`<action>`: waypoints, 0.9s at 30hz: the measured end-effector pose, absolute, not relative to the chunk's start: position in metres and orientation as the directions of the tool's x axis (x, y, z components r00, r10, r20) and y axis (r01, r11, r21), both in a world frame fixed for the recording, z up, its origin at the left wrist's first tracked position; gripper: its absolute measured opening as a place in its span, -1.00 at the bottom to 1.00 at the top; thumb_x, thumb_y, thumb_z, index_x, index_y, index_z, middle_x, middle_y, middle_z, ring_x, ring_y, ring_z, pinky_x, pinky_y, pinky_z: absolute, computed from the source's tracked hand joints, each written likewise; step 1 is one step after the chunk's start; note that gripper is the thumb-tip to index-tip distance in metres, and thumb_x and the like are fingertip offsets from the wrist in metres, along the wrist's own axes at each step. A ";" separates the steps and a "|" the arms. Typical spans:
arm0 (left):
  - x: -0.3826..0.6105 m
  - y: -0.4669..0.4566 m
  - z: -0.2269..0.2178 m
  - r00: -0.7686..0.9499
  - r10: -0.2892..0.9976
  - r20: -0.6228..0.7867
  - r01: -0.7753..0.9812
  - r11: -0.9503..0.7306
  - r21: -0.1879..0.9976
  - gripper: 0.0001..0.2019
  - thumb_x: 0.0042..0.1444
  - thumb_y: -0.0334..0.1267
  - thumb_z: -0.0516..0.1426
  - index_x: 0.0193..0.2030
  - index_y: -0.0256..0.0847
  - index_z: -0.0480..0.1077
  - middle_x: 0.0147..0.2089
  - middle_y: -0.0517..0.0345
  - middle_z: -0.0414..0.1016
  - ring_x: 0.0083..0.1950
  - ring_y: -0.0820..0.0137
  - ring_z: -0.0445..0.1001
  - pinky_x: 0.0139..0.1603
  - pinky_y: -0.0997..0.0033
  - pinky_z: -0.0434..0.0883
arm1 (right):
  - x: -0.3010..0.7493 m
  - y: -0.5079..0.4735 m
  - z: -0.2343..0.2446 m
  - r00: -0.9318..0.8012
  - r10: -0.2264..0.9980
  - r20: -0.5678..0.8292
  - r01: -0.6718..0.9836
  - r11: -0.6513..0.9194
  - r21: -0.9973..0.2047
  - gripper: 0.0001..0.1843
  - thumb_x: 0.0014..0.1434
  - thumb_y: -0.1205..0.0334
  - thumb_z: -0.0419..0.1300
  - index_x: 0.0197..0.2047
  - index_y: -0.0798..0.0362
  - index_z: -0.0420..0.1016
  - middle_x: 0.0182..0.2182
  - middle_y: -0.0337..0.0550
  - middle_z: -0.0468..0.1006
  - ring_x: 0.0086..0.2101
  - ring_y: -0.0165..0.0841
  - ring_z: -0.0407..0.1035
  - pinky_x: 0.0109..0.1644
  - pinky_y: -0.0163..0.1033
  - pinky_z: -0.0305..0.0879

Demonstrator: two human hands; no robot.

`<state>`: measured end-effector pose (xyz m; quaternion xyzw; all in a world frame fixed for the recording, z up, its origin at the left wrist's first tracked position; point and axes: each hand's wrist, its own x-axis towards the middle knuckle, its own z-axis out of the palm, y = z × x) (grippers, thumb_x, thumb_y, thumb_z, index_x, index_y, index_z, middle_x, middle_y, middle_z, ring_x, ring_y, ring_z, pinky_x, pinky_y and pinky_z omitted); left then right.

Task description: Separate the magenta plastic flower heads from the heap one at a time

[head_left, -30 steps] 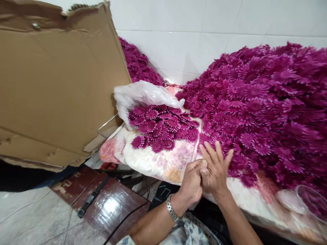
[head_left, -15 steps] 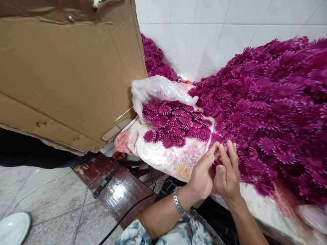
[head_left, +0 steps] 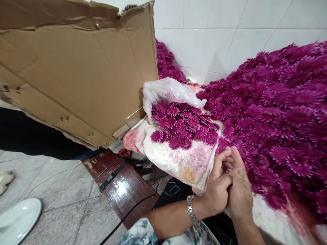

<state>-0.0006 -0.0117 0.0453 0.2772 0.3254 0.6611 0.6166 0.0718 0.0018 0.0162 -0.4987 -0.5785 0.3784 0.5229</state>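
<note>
My left hand point(head_left: 218, 190), with a metal-link watch point(head_left: 190, 209) on its wrist, is held palm inward against my right hand point(head_left: 240, 190). Its fingers curve loosely, and their tips meet those of the right hand. The right hand's fingers point up, with its thumb lying near the left thumb. Nothing shows between the two palms, though their inner sides are partly hidden. Just beyond the fingertips spreads a large heap of magenta artificial flower heads point(head_left: 276, 115). To the left, a smaller pile of stacked magenta flower heads point(head_left: 184, 124) spills from a white plastic bag point(head_left: 171, 90).
A stained white cloth point(head_left: 163, 153) covers the work surface. At left stands a big cardboard sheet point(head_left: 84, 78), with a bent wire point(head_left: 133, 115) beside it. A dark red wooden bench point(head_left: 120, 187) with a strap and a black cable point(head_left: 127, 217) is below. White tiles point(head_left: 196, 44) line the wall.
My hands have come closer together, and the left fingers are more curled. The camera has turned a little left, so the scene sits further right.
</note>
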 end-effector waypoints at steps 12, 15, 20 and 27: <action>-0.004 -0.002 0.044 0.016 0.990 -0.144 -0.777 0.103 0.621 -0.44 0.22 -0.01 -0.08 0.34 -0.03 -0.01 0.33 0.07 0.14 0.29 0.25 0.19 0.32 0.17 0.06 | 0.065 -0.012 0.014 -0.248 0.839 0.484 0.411 0.544 -0.732 -0.41 0.30 -0.04 -0.27 0.34 -0.06 -0.10 0.32 -0.10 0.01 0.28 -0.15 -0.07 0.26 0.13 -0.01; -0.008 -0.002 0.043 0.019 1.000 -0.015 -0.730 0.024 0.683 -0.40 0.21 0.06 -0.11 0.35 -0.02 -0.08 0.28 -0.01 0.24 0.20 0.23 0.32 0.25 0.13 0.17 | 0.058 -0.017 0.024 -0.278 0.848 0.452 0.375 0.529 -0.761 -0.34 0.28 -0.11 -0.33 0.36 -0.01 -0.23 0.34 -0.07 -0.08 0.29 -0.13 -0.10 0.27 0.12 -0.02; -0.008 -0.005 0.039 0.168 0.981 -0.096 -0.687 0.186 0.702 -0.37 0.16 0.19 -0.15 0.27 -0.10 0.18 0.27 -0.03 0.25 0.20 0.14 0.32 0.28 0.06 0.12 | 0.060 0.006 0.026 -0.315 0.773 0.550 0.400 0.634 -0.662 -0.32 0.27 -0.14 -0.33 0.36 -0.02 -0.21 0.35 -0.11 -0.10 0.32 -0.15 -0.24 0.33 0.15 -0.27; -0.011 -0.009 0.038 0.093 0.996 -0.009 -0.818 0.081 0.570 -0.43 0.18 0.11 -0.09 0.26 -0.07 0.18 0.34 0.11 0.14 0.39 0.27 -0.03 0.39 0.22 -0.18 | 0.063 0.010 0.008 -0.305 0.742 0.598 0.520 0.655 -0.548 -0.37 0.26 -0.14 -0.37 0.33 -0.14 -0.08 0.34 -0.17 -0.07 0.31 -0.03 -0.27 0.26 0.35 -0.50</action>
